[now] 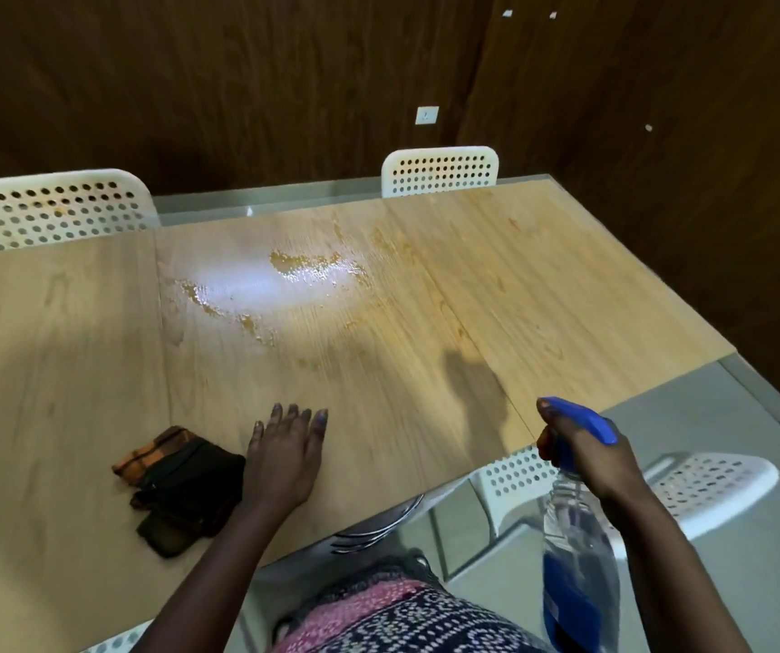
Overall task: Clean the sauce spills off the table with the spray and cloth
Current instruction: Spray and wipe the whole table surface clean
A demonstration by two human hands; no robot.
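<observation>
A: Left to right. Cloth (180, 487) lies bunched on the table (49, 346) at about 8 o'clock, nothing holding it. Parked within reach for the wipe, I'd say.

B: Left hand?

A: Left hand (284, 457) is flat on the wood just beside the cloth, fingers straight, gripping nothing. Looks like bracing while the other hand sprays.

B: And the spray?

A: Right hand (585, 452) is wrapped round the neck of the spray bottle (576, 549) at 4 o'clock, off the table's near edge, a finger up by the blue trigger head. Nozzle faces 11 o'clock, toward the mess. Bottle holds blue liquid, part full.

B: Where's the sauce?

A: Sauce spills (312, 266) sit mid-table toward 12 o'clock, well apart from both hands. Orange patches, wet and glossy under a bright glare. Fainter smears trail off toward 1 o'clock.

B: Surface?

A: Light wood-grain top with visible seams. Probably wipes easily.

B: Room?

A: Dark wood-panel wall (284, 87) behind. White perforated chairs (49, 209) at 10 and 12 o'clock, another at 4. Grey floor.
</observation>
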